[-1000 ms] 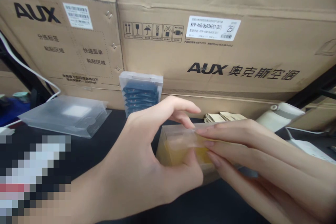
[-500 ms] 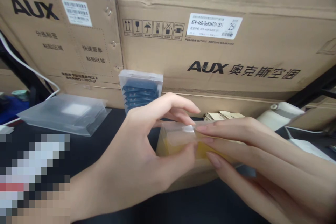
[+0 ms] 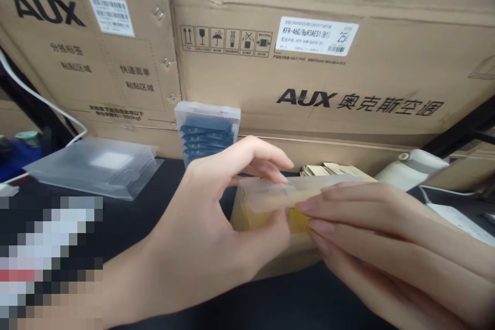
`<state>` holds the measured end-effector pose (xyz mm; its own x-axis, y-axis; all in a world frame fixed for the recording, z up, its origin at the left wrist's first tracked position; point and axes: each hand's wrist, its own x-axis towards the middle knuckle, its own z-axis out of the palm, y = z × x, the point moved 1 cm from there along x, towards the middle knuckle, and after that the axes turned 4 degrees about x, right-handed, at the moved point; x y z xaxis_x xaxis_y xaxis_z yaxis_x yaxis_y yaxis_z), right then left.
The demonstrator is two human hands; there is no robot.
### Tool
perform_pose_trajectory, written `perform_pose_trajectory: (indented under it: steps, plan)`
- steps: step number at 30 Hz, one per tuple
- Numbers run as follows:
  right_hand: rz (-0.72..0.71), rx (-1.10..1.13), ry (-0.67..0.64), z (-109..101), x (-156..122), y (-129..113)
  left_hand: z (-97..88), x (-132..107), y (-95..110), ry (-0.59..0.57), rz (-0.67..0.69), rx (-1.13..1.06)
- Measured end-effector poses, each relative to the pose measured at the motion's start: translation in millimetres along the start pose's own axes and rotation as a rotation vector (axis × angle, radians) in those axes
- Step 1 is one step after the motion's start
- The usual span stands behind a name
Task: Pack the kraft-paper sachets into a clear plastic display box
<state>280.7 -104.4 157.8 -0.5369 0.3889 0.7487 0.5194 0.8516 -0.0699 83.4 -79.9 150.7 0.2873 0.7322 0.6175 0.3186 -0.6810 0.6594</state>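
A translucent plastic box (image 3: 258, 197) with yellow contents showing through stands on the dark table in front of me. My left hand (image 3: 220, 216) is closed around its top left part, thumb on the near side and fingers over the far edge. At the near top edge, the bunched fingertips of my right hand (image 3: 371, 227) press on the box beside a bright yellow patch. My right hand hides much of the box's right side.
A clear case of blue packets (image 3: 209, 136) stands behind the box. An empty-looking translucent case (image 3: 96, 167) lies at left. Large cartons (image 3: 232, 80) wall off the back. At right are a white bottle (image 3: 406, 170), folded tan papers (image 3: 328, 170) and a white power strip (image 3: 460, 221).
My right fingertips have slid from the top edge down to the near edge. The top flap beneath them now lies flatter. My left hand keeps its hold on the box.
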Motion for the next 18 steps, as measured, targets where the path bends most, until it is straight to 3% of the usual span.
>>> perform_pose_trajectory:
  steps: [3,8,11,15,18]
  plan:
    - [0.062,0.013,-0.077,-5,2,5,0.3,0,0,0.006,-0.003,0.016]
    - [-0.052,0.029,-0.239,-14,8,15,-0.7,0,0,-0.005,-0.003,0.012]
    - [-0.034,0.035,-0.210,-12,7,13,-0.9,1,0,-0.009,-0.006,-0.005]
    - [0.092,0.046,-0.103,-7,2,6,-1.5,2,-1,-0.016,-0.008,-0.041]
    - [0.073,0.047,-0.112,-5,0,5,-3.7,3,-2,-0.046,-0.012,-0.069]
